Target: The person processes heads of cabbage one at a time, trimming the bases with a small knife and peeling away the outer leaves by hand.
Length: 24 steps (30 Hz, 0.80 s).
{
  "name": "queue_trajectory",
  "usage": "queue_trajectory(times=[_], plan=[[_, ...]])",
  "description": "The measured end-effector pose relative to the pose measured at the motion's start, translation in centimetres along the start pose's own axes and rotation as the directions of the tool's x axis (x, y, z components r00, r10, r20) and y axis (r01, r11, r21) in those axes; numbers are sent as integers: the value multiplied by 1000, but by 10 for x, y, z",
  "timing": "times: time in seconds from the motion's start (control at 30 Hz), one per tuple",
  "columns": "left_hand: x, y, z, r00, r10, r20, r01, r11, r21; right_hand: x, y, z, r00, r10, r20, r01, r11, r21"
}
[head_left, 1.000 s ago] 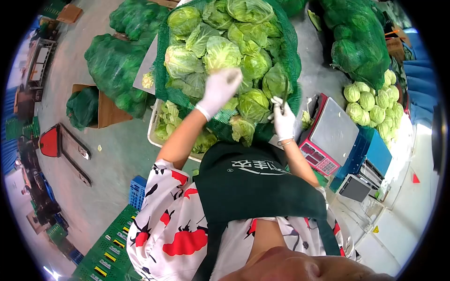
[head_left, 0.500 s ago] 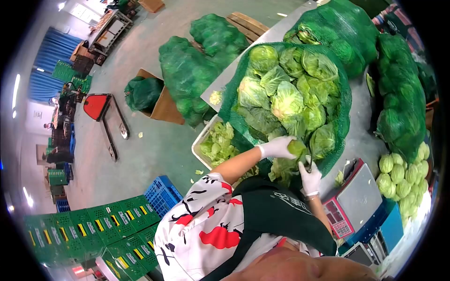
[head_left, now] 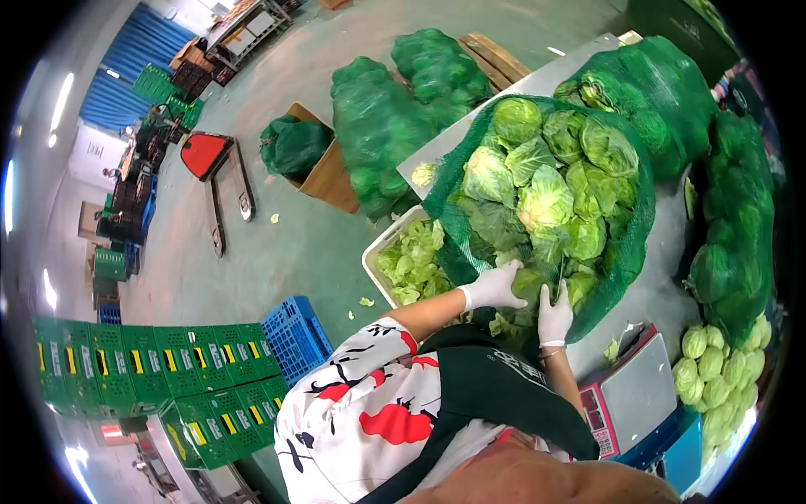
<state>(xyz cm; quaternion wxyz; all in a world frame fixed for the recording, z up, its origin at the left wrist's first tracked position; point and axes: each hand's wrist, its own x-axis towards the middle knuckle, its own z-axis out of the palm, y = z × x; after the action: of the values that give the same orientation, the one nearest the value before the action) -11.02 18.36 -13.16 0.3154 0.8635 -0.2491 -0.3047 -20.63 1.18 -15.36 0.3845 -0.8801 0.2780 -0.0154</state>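
Observation:
A green mesh sack [head_left: 642,252] lies wide open in front of me, full of green cabbages [head_left: 544,202]. My left hand [head_left: 495,288], in a white glove, grips a cabbage [head_left: 527,286] at the near side of the sack. Close on its right, my gloved right hand [head_left: 554,317] is closed around a thin knife [head_left: 562,269], whose narrow blade points away from me; the handle is hidden in the fist. Loose outer leaves [head_left: 504,326] show below the hands.
A white bin [head_left: 375,267] of trimmed leaves stands left of the sack. At right are a scale [head_left: 634,382], peeled cabbages [head_left: 714,370] and another filled sack [head_left: 735,227]. Green crates [head_left: 151,361], a blue crate [head_left: 295,332] and a red pallet jack [head_left: 206,156] stand on the floor.
The view has shifted, so the sack sits further right and lower. My left hand has brought the cabbage down among the others, and the knife blade now points up beside it.

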Motion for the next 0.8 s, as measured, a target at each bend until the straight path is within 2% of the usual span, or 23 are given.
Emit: queue_trajectory(times=[0.03, 0.07, 0.13, 0.17, 0.2, 0.23, 0.27, 0.33, 0.37, 0.4, 0.43, 0.47, 0.5, 0.53, 0.6, 0.63, 0.73, 0.8], plan=[[-5, -9, -1, 1000, 5, -10, -5, 1000, -7, -2, -3, -4, 998, 46, 31, -46, 999, 17], [-9, -19, 0, 1000, 9, -19, -9, 1000, -15, -4, 8, 2, 998, -30, -55, 31, 999, 8], [-17, -45, 3, 1000, -7, -24, 4, 994, -108, -13, 10, 7, 985, -139, -107, 133, 989, -61], [-25, -56, 4, 999, -7, -32, 2, 986, -165, -17, 4, 4, 989, 80, 122, -94, 989, 113], [-34, -59, 0, 999, -4, -38, -5, 976, -219, -25, -19, -6, 894, 252, 371, -349, 910, 223], [-42, -60, -4, 999, 27, -44, -38, 963, -267, -31, -16, 4, 937, 107, 331, -227, 909, 350], [-43, -58, -7, 997, -68, 37, 77, 922, -379, -31, -2, 18, 968, -24, 251, -72, 928, 365], [-45, -56, -11, 949, -232, 212, 313, 765, -563, -30, -18, 10, 913, 4, 408, -153, 931, 332], [-35, -74, 6, 975, -184, 126, 219, 670, -709, -30, -12, 18, 951, -190, 246, 116, 950, 289], [-16, -102, 31, 971, -218, 94, 209, 603, -770, -29, -8, 27, 911, -402, 96, 375, 902, 214], [-17, -101, 33, 977, -197, 85, 187, 591, -785, -31, -8, 31, 937, -321, 137, 285, 930, 231], [-18, -98, 34, 982, -175, 75, 165, 579, -799, -31, -7, 33, 958, -166, 233, 108, 964, 243], [-19, -96, 34, 986, -154, 66, 143, 566, -812, -32, -8, 30, 949, -222, 222, 172, 959, 225], [-29, -87, 27, 972, -233, 35, 185, 664, -724, -33, -10, 26, 940, -274, 202, 233, 951, 204], [-34, -73, 24, 935, -353, -35, 288, 812, -508, -37, -7, 18, 938, -258, 234, 208, 954, 218], [-35, -66, 28, 927, -332, -175, 241, 884, -399, -37, 0, 19, 939, -225, 262, 189, 970, 153], [-49, -33, 38, 941, -176, -288, 124, 974, -192, -42, 5, 23, 944, -151, 294, 58, 951, 304], [-54, -35, 42, 927, -254, -275, 188, 952, -243, -43, 9, 26, 941, -184, 285, 85, 941, 329]])
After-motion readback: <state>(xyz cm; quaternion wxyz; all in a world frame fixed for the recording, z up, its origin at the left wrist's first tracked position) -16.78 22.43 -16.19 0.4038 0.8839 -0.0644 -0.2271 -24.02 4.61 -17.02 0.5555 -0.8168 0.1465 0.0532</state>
